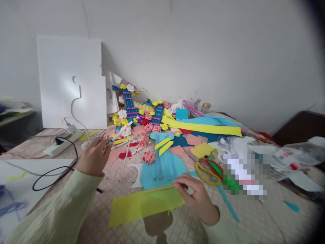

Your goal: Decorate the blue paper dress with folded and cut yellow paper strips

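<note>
My left hand is closed around a white glue gun whose tip points right, over the table. My right hand pinches a thin wooden stick against the top edge of a yellow foam sheet lying near the table's front. Just behind the sheet lies a blue foam guitar shape with yellow strips and a pink paper flower. Another thin stick lies to the left of the guitar shape.
Scissors with yellow and red handles lie right of the guitar shape. Foam guitars and paper flowers pile up at the back wall. A white power strip with a black cable sits left, before a white foam board. Long yellow and blue foam strips stretch right.
</note>
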A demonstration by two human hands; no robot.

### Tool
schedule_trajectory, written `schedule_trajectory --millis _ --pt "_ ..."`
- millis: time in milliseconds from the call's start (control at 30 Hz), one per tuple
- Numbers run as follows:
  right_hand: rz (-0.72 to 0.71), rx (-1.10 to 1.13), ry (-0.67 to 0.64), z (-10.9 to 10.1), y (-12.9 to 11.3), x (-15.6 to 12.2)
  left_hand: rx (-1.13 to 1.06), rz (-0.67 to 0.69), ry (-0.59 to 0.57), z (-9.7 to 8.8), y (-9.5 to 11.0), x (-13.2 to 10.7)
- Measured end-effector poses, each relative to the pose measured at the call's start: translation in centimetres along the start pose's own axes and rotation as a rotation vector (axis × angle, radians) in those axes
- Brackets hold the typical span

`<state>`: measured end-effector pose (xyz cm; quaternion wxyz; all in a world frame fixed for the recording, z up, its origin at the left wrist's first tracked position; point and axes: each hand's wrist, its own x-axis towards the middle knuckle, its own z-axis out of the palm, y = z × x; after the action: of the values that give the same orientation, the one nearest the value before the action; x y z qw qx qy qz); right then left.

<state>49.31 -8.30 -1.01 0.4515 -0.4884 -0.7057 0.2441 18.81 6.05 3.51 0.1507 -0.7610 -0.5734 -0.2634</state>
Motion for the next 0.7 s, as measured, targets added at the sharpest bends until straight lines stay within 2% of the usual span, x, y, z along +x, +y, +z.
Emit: schedule_trajectory --millis 100,200,300,333,367,433,533,633,667,700 --pt "0.002 0.039 -0.052 0.7 -1.5 0.2 0.006 -0.042 0.024 0.3 0.1 0.8" --pt "0.034 0.062 -0.067 1.2 -1.9 0.1 -0.030 -0.033 -0.003 0.3 0.2 1.2" --pt "0.133 0.158 -0.062 1.7 -1.7 -0.3 -0.139 0.042 -0.050 -1.1 2.7 -0.6" --pt "0.175 0.240 -0.061 2.0 -1.7 -0.4 -0.211 0.087 -0.096 -1.7 4.2 -1.8" --pt "0.213 0.346 -0.063 2.4 -1.8 -0.5 -0.400 0.157 -0.183 -2.4 5.7 -3.1" --pt "0.278 0.568 -0.068 3.2 -2.1 -0.6 -0.624 0.255 -0.419 -3.7 8.8 -5.7" --pt "0.336 0.716 -0.065 4.0 -2.5 -0.7 -0.713 0.335 -0.623 -4.8 11.6 -7.7" --pt "0.338 0.718 0.015 3.2 -1.6 -1.0 -0.562 0.354 -0.730 -3.8 10.7 -6.8" --pt "0.333 0.729 0.072 2.6 -0.9 -1.1 -0.445 0.320 -0.762 -3.1 9.7 -6.0" --pt "0.328 0.749 0.144 1.9 -0.1 -1.3 -0.254 0.220 -0.768 -2.1 8.5 -5.2"
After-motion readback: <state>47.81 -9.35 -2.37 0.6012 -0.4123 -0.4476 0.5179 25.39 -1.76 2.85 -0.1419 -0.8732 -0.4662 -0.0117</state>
